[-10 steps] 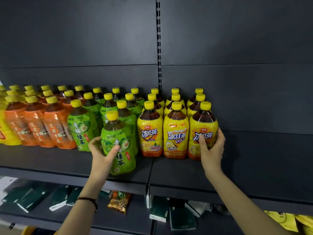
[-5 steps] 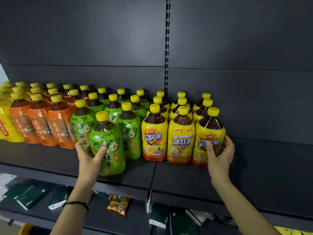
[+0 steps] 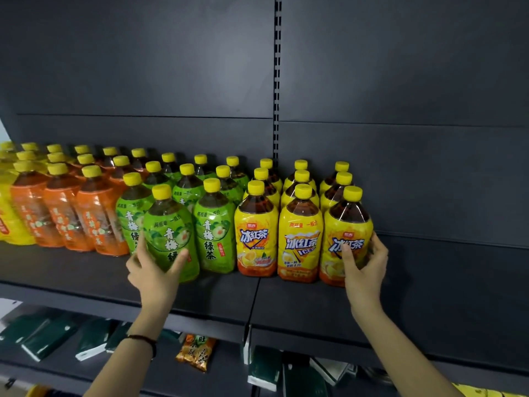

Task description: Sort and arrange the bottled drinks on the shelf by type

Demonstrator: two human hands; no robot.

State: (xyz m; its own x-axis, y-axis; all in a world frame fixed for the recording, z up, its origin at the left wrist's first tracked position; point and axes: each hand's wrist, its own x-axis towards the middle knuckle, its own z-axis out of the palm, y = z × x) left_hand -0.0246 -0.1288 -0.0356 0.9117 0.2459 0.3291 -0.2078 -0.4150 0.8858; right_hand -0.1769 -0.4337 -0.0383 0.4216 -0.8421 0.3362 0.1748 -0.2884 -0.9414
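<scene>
Your left hand (image 3: 153, 270) wraps tilted green-labelled plastic tea bottle with yellow cap (image 3: 169, 232), front of green group on dark metal shelf (image 3: 86, 279). Your right hand (image 3: 363, 267) cups rightmost yellow-labelled iced-tea bottle (image 3: 347, 233), standing upright at row's end.

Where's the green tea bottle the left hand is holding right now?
The green tea bottle stands forward of the green row, held by the left hand, just left of the iced tea bottles.

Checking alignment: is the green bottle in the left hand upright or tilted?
Tilted: green bottle leans left, cap off-line from its base, in the left hand.
</scene>
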